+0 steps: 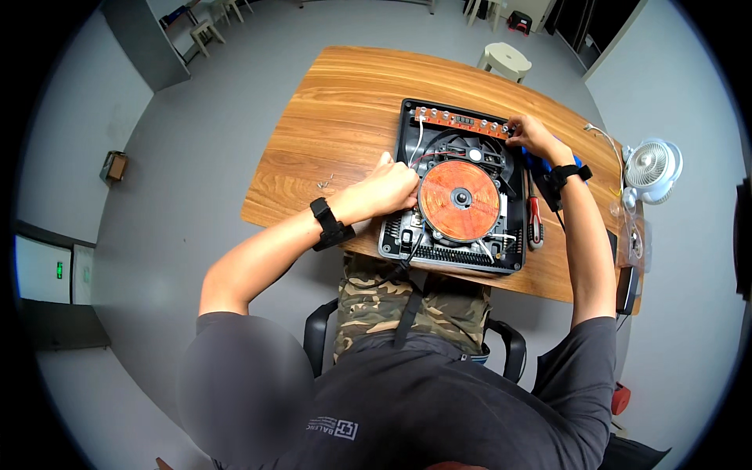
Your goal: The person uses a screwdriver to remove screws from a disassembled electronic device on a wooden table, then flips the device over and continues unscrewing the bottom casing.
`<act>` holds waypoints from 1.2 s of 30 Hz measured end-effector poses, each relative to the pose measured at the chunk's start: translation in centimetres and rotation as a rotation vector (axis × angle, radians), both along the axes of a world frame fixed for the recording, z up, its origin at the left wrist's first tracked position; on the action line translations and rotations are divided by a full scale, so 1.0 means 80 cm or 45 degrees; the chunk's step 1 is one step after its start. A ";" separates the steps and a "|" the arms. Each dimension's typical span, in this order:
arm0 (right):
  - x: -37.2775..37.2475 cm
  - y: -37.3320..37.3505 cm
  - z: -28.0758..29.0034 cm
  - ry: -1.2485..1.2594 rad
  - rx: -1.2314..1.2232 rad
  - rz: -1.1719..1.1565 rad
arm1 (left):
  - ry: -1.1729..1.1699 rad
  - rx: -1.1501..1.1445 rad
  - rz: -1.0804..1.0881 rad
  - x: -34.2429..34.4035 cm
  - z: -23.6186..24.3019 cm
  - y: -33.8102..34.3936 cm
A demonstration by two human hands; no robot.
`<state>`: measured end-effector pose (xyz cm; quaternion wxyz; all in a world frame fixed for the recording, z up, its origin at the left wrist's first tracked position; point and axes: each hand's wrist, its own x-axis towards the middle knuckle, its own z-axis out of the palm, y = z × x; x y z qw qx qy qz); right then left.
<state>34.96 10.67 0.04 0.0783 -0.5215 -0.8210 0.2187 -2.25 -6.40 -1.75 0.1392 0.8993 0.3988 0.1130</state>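
Observation:
An opened induction cooker (513, 254) lies on the table in front of me, its black housing holding a round copper coil (478, 188). Behind the coil sits a black fan (450, 145). A long orange-brown circuit board (462, 121) with several buttons runs along the housing's far edge. My right hand (533, 137) pinches at the right end of this board. At the left rim of the coil, my left hand (394, 186) has its fingers curled in over the housing; whatever they hold is hidden. White and red wires run between the board and the left hand.
A red-handled screwdriver (535, 223) lies right of the cooker, beside a blue item (536, 163) partly behind my right wrist. Small screws (325, 182) lie on the wooden table (313, 125) to the left. A white fan (650, 166) stands at the right edge.

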 end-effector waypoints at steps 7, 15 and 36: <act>-0.003 0.002 0.001 0.006 -0.015 -0.006 | -0.037 -0.075 0.052 -0.002 0.003 0.005; -0.002 -0.006 0.007 0.042 -0.034 -0.022 | 0.041 -0.170 0.127 0.006 0.017 0.021; -0.002 -0.005 0.007 0.043 -0.030 -0.006 | -0.185 -0.359 0.112 -0.010 -0.005 0.014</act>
